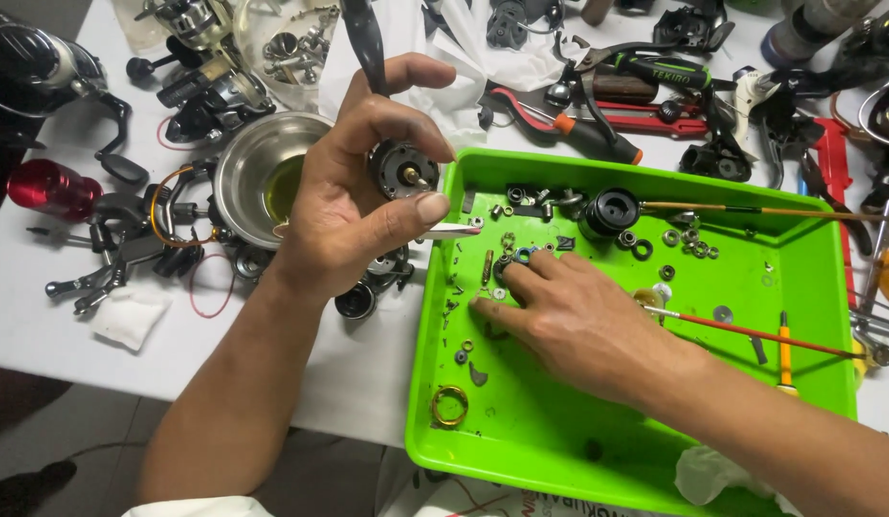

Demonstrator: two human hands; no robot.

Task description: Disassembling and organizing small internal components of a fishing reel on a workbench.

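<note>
My left hand (354, 182) is raised above the table's middle and grips a dark fishing-reel body (399, 168) with a brass shaft end; a black handle arm (366, 43) rises from it. My right hand (569, 321) lies palm down inside a bright green tray (818, 258), fingertips pressed among small metal parts (507, 254) near the tray's left side. A thin white-tipped tool (449, 230) pokes out just under the left thumb. I cannot tell whether the right fingers pinch anything.
A steel bowl (248, 158) with yellowish oil stands left of the left hand. Reel parts, a red spool (50, 187), pliers (569, 123) and screwdrivers crowd the white table. In the tray lie a black spool (612, 209), a brass ring (449, 405), washers and thin brushes (751, 332).
</note>
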